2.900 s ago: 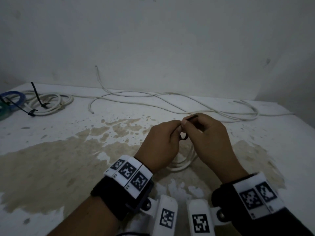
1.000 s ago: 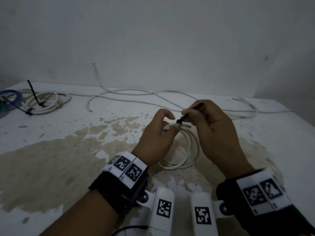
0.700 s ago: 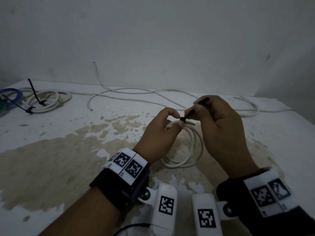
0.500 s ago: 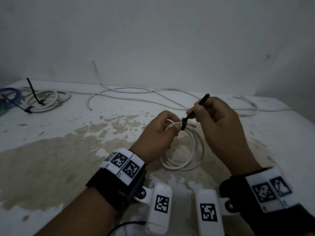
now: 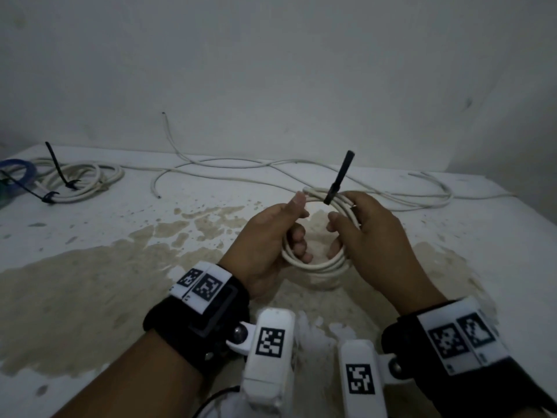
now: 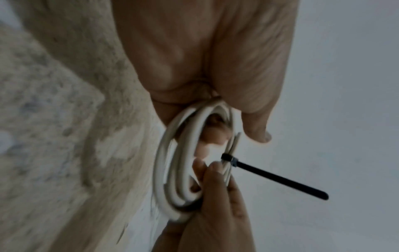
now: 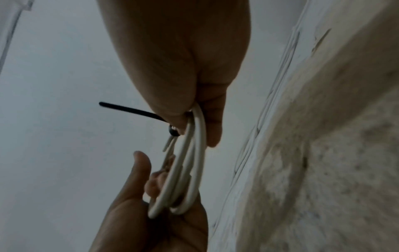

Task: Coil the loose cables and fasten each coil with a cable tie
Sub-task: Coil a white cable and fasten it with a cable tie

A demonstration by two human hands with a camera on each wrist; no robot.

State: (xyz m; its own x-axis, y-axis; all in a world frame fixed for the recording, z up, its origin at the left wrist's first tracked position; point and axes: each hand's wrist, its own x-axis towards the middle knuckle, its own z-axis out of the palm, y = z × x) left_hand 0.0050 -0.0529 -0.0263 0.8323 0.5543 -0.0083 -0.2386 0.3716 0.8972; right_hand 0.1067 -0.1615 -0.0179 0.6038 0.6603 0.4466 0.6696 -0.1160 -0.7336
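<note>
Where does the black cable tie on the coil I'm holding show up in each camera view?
Head: black cable tie stands upright at upper centre, atop the white cable coil.
Left wrist: tie juts right, centre-right.
Right wrist: tie points left, centre-left.
Shared landmark: the coil.

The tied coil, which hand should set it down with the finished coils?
Probably left: the left hand already grips the coil, and the finished coils lie far left.

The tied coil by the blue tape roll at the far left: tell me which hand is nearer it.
Left. The left hand is the nearer one to the tied coil, though clear of it; the right hand sits farther right, both gripping the white coil.
</note>
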